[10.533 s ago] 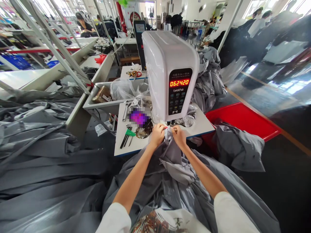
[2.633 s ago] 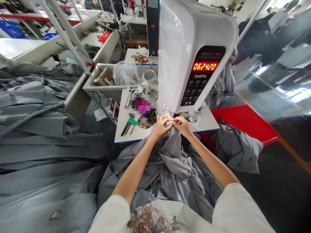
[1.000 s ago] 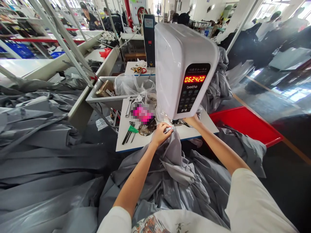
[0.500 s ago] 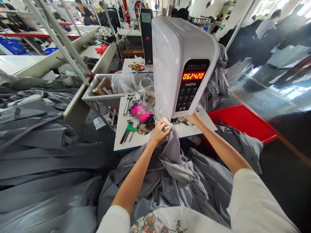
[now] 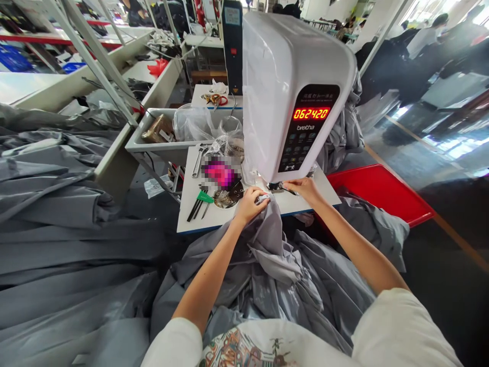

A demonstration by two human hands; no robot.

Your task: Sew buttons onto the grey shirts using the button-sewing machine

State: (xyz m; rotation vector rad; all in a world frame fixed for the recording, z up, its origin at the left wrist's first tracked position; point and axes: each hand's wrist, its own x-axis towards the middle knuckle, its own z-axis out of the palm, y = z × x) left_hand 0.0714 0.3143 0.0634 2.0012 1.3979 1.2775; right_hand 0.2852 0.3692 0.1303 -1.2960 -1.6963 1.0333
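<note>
OK, L hand [image 5: 249,205] fwd, curled on fabric [image 5: 269,220].

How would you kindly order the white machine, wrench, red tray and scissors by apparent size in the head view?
White machine
Red tray
Scissors and wrench: too alike to rank

Grey, faintly shiny cloth [image 5: 277,262]: heavily crumpled, lower folds spread wide, upper end bunched to a peak near the foot of an upright, rounded white machine housing [image 5: 269,76]. On its black front panel [image 5: 307,131] we read red 062420.
</note>
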